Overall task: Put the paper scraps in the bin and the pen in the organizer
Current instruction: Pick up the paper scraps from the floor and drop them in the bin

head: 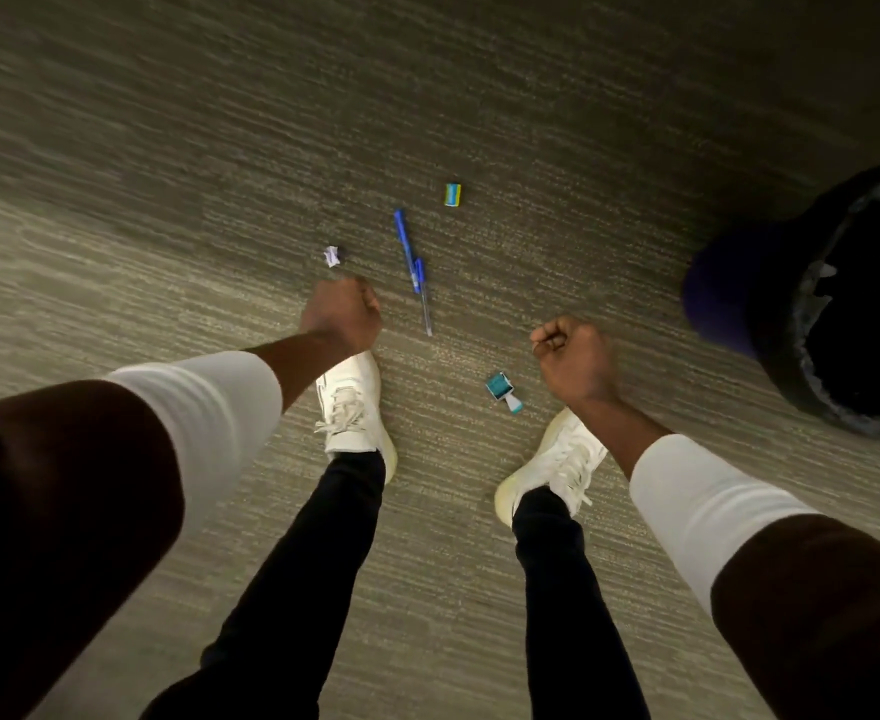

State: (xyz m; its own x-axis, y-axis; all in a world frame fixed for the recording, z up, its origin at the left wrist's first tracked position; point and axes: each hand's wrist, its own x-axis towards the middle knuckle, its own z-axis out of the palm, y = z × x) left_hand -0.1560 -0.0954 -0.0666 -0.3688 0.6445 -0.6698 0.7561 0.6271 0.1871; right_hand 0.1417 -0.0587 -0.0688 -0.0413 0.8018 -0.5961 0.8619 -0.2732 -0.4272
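Observation:
A blue pen point(411, 262) lies on the carpet ahead of my feet, its clear tip pointing toward me. A small crumpled white paper scrap point(332, 255) sits to its left, just beyond my left hand point(342, 314), which is closed in a fist. My right hand point(573, 356) is also fisted, lower right of the pen; nothing shows in either fist. The dark bin point(739, 309) with a black liner stands at the right edge. No organizer is in view.
A blue-and-yellow eraser point(453, 194) lies beyond the pen. A teal and white correction-tape roller point(504, 391) rests between my white shoes point(349, 407). Grey striped carpet point(168, 200) stretches all around.

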